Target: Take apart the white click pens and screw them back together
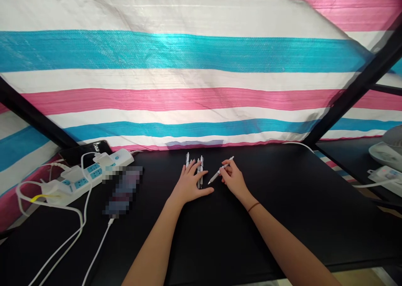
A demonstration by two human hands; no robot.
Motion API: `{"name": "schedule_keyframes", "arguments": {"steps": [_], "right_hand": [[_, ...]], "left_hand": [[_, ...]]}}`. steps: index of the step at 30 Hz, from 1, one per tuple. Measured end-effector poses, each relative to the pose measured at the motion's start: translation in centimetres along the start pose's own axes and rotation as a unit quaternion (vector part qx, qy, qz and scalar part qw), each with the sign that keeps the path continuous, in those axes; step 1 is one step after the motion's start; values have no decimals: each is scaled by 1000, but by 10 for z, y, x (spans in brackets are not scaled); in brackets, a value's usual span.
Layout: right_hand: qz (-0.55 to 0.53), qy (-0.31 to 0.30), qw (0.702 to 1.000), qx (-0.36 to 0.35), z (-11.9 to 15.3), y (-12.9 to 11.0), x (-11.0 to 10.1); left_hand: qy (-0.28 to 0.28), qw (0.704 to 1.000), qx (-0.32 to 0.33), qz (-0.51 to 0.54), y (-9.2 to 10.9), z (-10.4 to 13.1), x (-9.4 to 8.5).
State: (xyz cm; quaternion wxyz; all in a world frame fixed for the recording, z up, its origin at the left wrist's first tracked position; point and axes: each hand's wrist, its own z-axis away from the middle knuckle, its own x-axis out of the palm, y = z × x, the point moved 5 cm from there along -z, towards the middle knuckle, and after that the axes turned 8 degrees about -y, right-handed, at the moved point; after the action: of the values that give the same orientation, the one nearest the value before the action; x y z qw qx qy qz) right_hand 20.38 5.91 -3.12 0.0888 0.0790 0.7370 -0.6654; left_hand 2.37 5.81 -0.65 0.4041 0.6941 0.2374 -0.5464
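My left hand (188, 185) lies palm down with its fingers spread over several white pens (201, 162) side by side on the black tabletop (251, 244). The fingers cover part of these pens, so their middles are mostly hidden. To the right, my right hand (234, 179) pinches a white and grey pen (216, 176) between thumb and fingers. This pen is tilted, its dark tip pointing down and left toward the table, its other end up and right. Whether the tip touches the table I cannot tell. A thin brown band circles my right wrist.
On the left stands a white power strip (84, 179) with plugs and looping white cables. Near it lie a blurred phone (124, 191) on a cable and a black device (84, 150). A striped sheet (201, 81) hangs behind, between black frame posts (354, 85).
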Motion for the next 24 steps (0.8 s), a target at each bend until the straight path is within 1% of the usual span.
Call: {"name": "schedule_keyframes", "arguments": {"steps": [3, 5, 7, 10, 11, 13, 16, 18, 24], "right_hand": [[1, -4, 1000, -2, 0, 0, 0], [-1, -2, 1000, -5, 0, 0, 0], [1, -2, 1000, -5, 0, 1, 0], [2, 0, 1000, -4, 0, 2, 0], [2, 1, 1000, -4, 0, 2, 0], [-1, 4, 1000, -8, 0, 2, 0], [-5, 5, 1000, -9, 0, 2, 0], [-9, 3, 1000, -5, 0, 2, 0], [-19, 15, 1000, 2, 1, 0, -1]], "left_hand": [[57, 998, -14, -9, 4, -4, -2], [81, 997, -18, -6, 5, -3, -4], [74, 997, -21, -6, 5, -1, -3], [32, 999, -16, -17, 4, 1, 3], [27, 999, -13, -21, 3, 1, 5], [38, 999, -9, -26, 1, -2, 6], [88, 996, -8, -26, 0, -6, 2], [106, 994, -9, -25, -1, -6, 1], [75, 997, -10, -23, -3, -4, 8]]}}
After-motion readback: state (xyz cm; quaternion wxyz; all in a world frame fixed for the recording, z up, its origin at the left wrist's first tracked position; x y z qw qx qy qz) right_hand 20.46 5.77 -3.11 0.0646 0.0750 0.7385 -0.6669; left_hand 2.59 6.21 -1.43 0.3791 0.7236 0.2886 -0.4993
